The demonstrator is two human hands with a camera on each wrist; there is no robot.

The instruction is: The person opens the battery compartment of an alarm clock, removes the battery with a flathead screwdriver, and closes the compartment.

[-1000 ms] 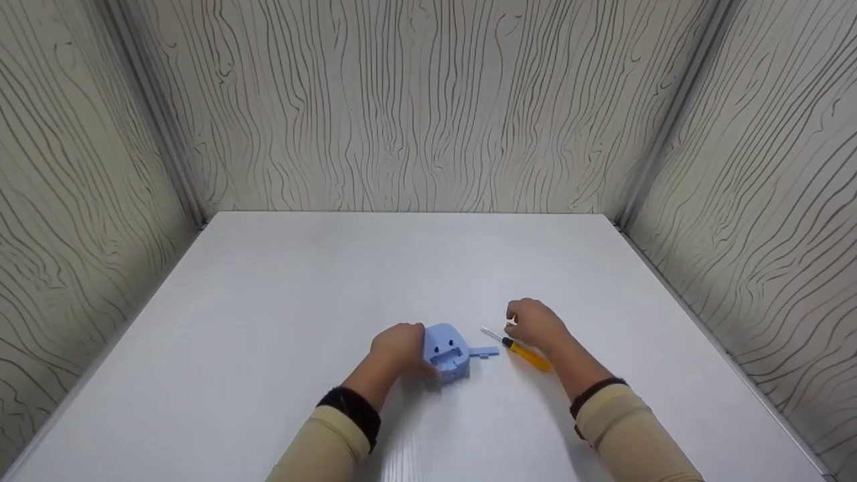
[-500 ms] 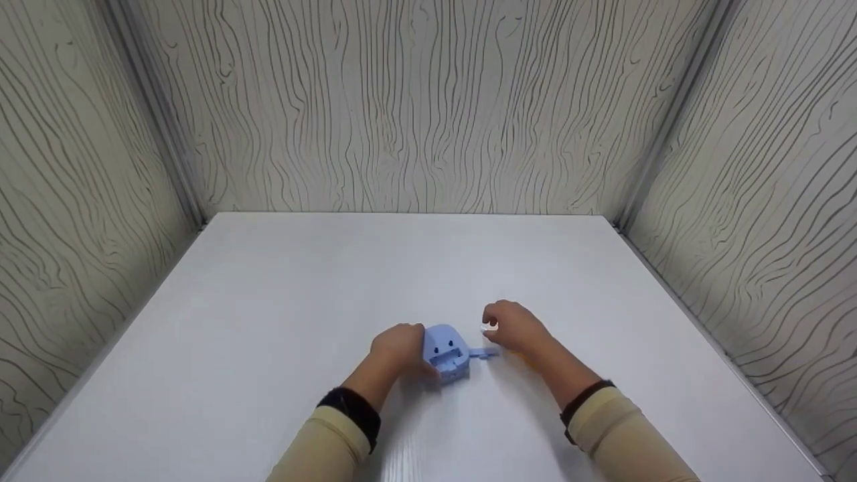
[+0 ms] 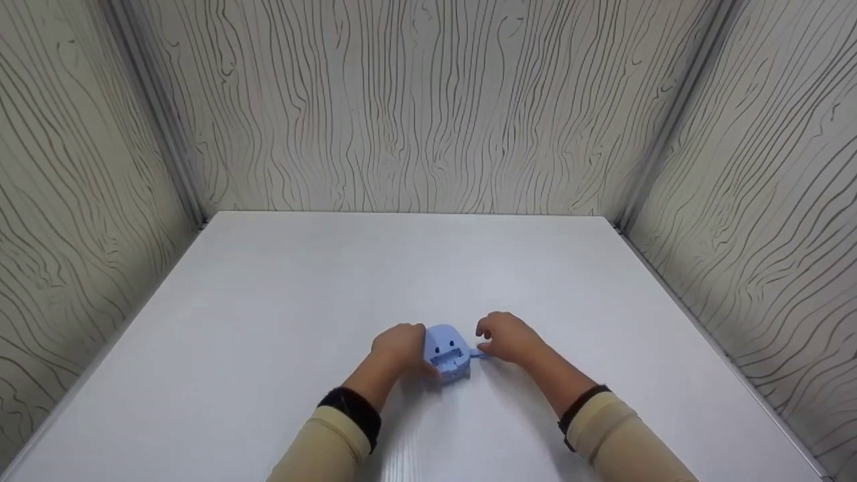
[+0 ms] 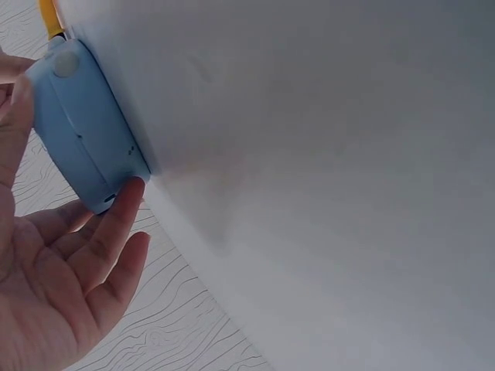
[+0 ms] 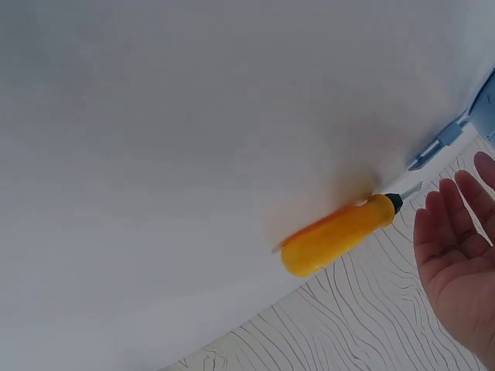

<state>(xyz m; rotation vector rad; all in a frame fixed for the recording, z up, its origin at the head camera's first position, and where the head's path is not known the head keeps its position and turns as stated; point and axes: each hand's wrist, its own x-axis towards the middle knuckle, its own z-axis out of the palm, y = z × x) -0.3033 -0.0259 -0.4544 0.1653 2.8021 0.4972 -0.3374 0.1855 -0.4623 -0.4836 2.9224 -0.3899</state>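
Note:
A light blue rounded-square device [image 3: 445,340], with two dark holes and a recessed slot on its upper face, stands on the table. My left hand [image 3: 398,349] holds it by its left side, fingers at the back and thumb in front. In the left wrist view its smooth side [image 4: 89,127] lies between the fingertips. From the device's right side juts a thin blue strip [image 5: 437,147]. Close beside that strip is my right hand [image 3: 512,338], fingers loosely bent, a gap between thumb and forefinger. Near it lies a yellow-handled screwdriver [image 5: 336,236], hidden behind the hand in the head view.
The white table [image 3: 268,288] reaches back to wood-grain panels [image 3: 415,114]. More panels [image 3: 770,174] rise along both sides, with metal posts at the back corners.
My right hand has moved left over the screwdriver, then slightly toward me, reaching the blue strip and covering the screwdriver in the head view. The left hand and device have stayed put.

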